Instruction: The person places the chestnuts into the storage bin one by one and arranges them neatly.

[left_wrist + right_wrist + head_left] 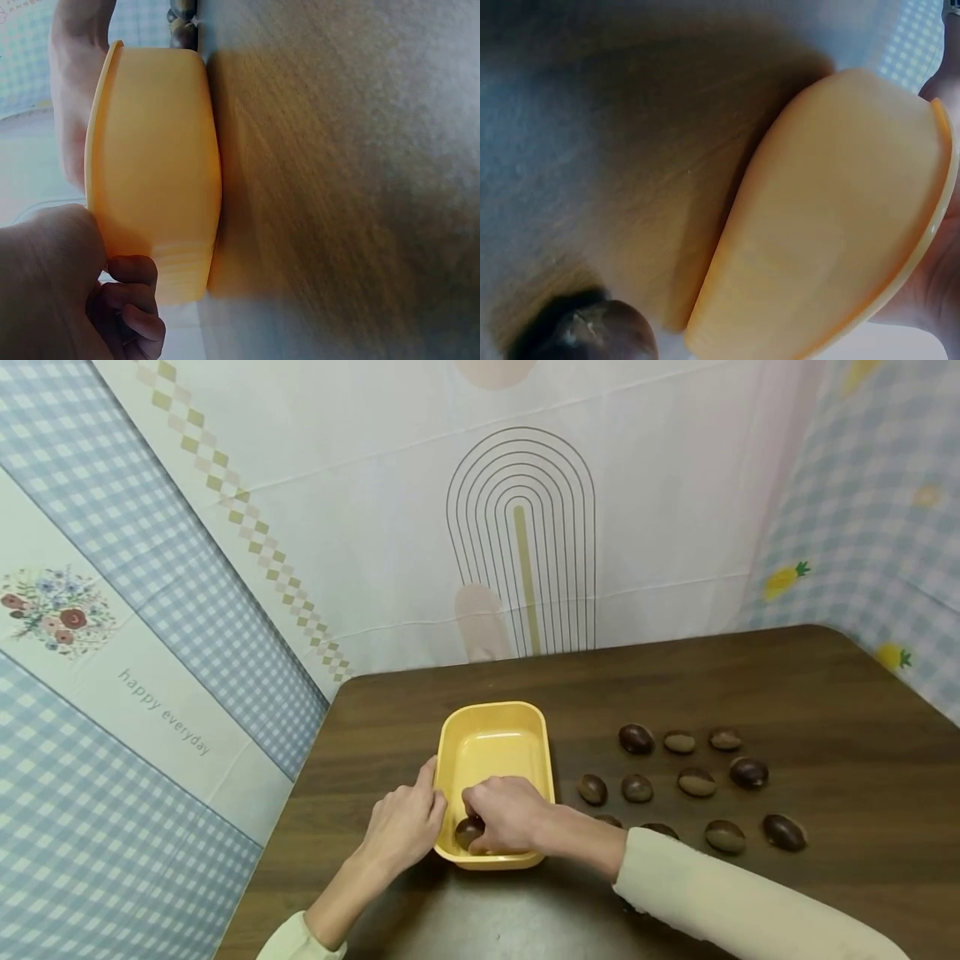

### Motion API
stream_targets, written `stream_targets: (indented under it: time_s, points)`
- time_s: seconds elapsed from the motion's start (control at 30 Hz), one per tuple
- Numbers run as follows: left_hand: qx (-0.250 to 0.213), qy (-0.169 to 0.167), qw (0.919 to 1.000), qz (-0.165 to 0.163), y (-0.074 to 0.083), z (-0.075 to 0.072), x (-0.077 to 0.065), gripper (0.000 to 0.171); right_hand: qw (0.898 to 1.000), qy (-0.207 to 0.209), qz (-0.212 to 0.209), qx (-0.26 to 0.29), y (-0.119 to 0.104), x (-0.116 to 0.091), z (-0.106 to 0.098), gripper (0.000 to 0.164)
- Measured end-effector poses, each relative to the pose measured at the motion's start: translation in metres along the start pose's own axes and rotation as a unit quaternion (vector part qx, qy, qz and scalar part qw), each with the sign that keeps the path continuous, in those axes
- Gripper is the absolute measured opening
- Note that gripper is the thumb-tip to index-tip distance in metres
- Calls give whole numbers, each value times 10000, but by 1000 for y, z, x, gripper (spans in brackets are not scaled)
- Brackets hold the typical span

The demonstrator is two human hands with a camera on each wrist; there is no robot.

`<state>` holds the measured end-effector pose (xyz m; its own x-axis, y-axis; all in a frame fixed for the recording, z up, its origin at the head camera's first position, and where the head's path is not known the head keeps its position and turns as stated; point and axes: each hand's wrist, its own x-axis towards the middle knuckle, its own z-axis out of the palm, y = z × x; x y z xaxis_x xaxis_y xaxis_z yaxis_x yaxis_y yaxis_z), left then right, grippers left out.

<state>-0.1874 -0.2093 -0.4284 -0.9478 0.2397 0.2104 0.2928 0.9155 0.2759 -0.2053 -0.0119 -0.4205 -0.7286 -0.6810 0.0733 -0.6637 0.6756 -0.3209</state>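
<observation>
"Yellow rounded-rectangular bin (495, 747) on the dark wooden table (375, 735): who holds it?"
"Left hand (405, 827), pinching its rim between thumb and fingers."
"And the right hand (508, 814)?"
"Inside, near end, fingers curled round one glossy dark-brown oval nut (468, 833)."

A dark nut (467, 834), seemingly oval, is partly hidden inside an upright yellow tub (495, 750).

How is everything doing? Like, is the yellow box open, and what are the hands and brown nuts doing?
Yellow box: upright, open on top
Left hand: gripping the box's side
Right hand: inside the box, holding a nut
Held nut: partly hidden by fingers
Other nuts: lying loose on the table
</observation>
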Motion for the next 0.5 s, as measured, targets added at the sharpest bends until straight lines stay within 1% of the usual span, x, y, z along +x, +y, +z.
stream_targets:
  time_s: [0.17, 0.23, 0.33, 0.4, 0.5]
  points:
    - [2, 5, 10000, -36, 0, 2, 0, 49, 10000, 33, -29, -33, -1, -2, 0, 35]
    - [0, -6, 10000, -52, 0, 2, 0, 50, 9998, 175, -63, -8, -1, -4, -6, 42]
    - [-10, -26, 10000, -51, -1, 2, -1, 50, 9975, 694, -87, 105, 4, -11, -23, 55]
    - [-36, -16, 10000, -31, -1, 2, -1, 50, 9931, 1131, 7, 324, 13, -16, -39, 54]
    - [-49, 37, 10000, 19, -2, 2, -1, 50, 9846, 1651, 337, 466, 35, -25, -66, 50]
